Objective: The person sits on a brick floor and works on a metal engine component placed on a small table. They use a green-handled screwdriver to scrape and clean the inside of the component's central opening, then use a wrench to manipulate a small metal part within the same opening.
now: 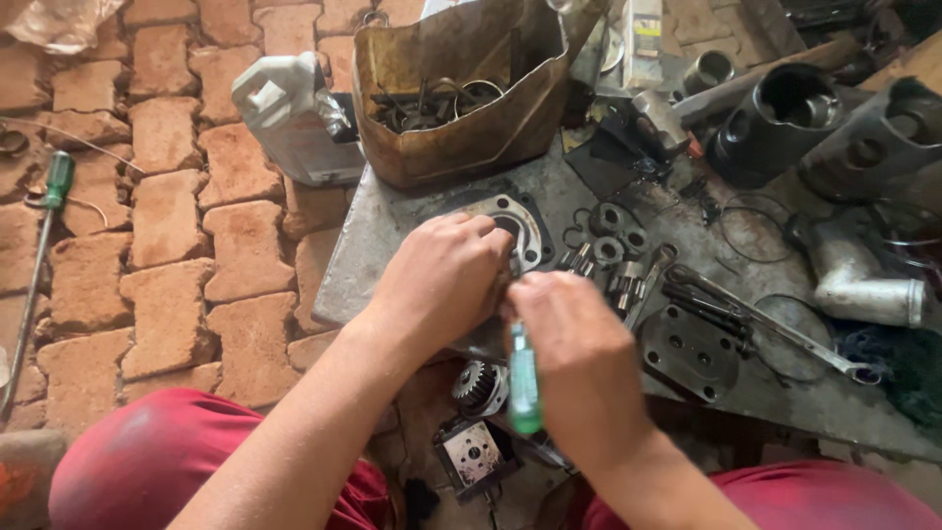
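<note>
My left hand [442, 280] rests with curled fingers on a dark metal housing with a round bore [512, 224] that lies on a grey metal sheet [383, 236]. My right hand [579, 358] grips a screwdriver with a green translucent handle [523, 378], its tip hidden between my two hands at the housing's near edge. Several small bolts and cylindrical parts [608, 263] lie just right of the housing. A flat metal cover plate with holes [692, 351] sits further right.
A rusty tin of metal rings [461, 93] stands behind the housing, a white plastic jug [289, 113] to its left. Pistons [775, 118], wrenches [756, 319] and a pipe elbow [863, 280] lie at right. A gear part [479, 388] sits below. Another screwdriver [44, 245] lies on the brick floor.
</note>
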Motion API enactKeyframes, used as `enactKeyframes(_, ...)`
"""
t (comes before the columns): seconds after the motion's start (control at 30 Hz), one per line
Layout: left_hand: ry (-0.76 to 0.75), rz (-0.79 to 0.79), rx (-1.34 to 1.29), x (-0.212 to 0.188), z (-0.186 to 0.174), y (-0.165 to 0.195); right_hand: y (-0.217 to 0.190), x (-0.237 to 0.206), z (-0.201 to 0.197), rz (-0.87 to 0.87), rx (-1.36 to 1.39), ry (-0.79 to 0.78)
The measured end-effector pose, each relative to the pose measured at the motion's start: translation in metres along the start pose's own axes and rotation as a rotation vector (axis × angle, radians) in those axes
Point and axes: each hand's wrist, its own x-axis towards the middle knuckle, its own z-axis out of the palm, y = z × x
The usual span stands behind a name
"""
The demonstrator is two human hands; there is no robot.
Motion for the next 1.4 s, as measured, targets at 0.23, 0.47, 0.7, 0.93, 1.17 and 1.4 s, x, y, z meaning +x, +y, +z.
enactKeyframes(0.23,0.061,-0.019,-0.019,-0.006,0.0,0.002,0.015,-0.004,0.001,0.173,0.189,0.065)
enactKeyframes(0.47,-0.001,-0.009,-0.022,-0.001,0.001,0.001,0.046,-0.008,-0.005,0.674,0.864,0.087)
enactKeyframes(0.7,0.016,-0.004,-0.029,0.001,0.002,0.003,0.076,0.0,0.002,0.921,1.028,0.18)
enactKeyframes(0.93,0.031,-0.002,-0.027,-0.001,0.003,0.0,0.08,-0.003,-0.001,0.951,1.029,0.195)
enactKeyframes(1.17,0.017,0.006,-0.013,-0.001,0.003,0.002,0.078,-0.008,0.002,0.994,1.113,0.19)
enactKeyframes(1.4,0.016,0.001,-0.019,-0.002,0.002,0.002,0.069,-0.018,0.005,1.026,1.199,0.246)
